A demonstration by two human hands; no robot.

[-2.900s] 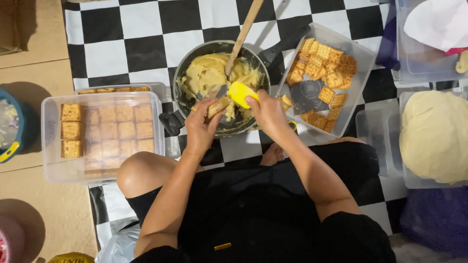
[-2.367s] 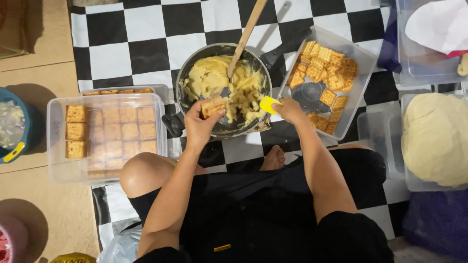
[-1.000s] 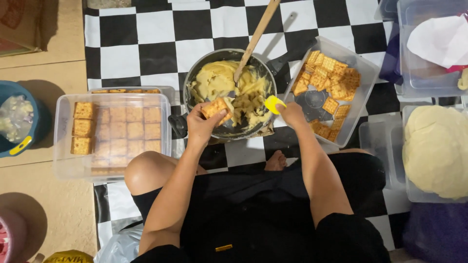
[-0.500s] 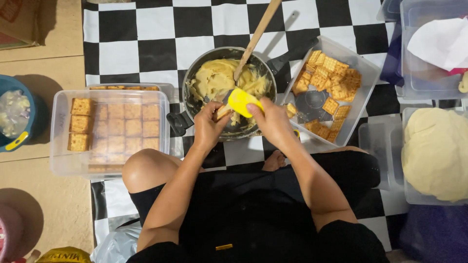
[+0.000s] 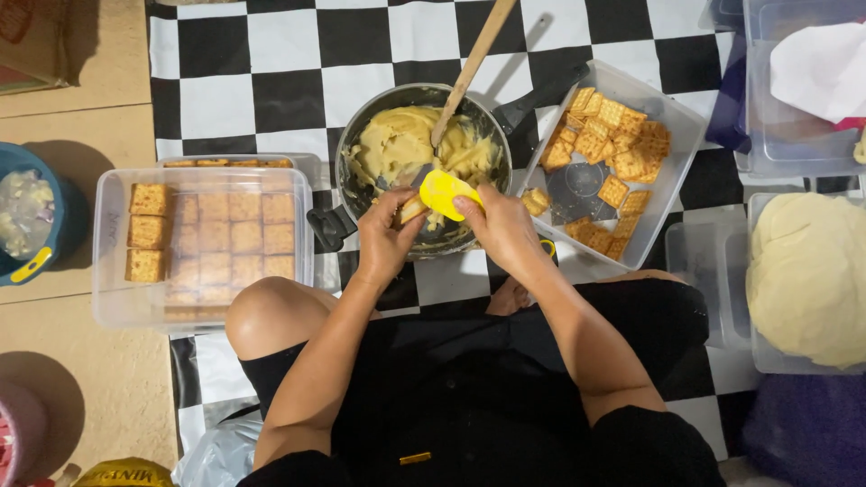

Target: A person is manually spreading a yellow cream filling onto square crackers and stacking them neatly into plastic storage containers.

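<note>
Since half a second ago both hands stay together over the pan's (image 5: pixel 361 144) near rim. Left hand (image 5: pixel 386 242) grip closed on a cracker (image 5: pixel 413 211), mostly hidden by fingers. Right hand (image 5: pixel 502 230) grip closed on yellow spatula (image 5: pixel 448 192); handle hidden in palm, blade's long axis pointing left, across the cracker. Beyond: yellow cream (image 5: pixel 406 144), wooden spoon (image 5: pixel 473 68)

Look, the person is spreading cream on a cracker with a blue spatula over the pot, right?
Not quite: the spatula is yellow, not blue. The head view shows the right hand holding it against the cracker in the left hand, over the pot.
</note>
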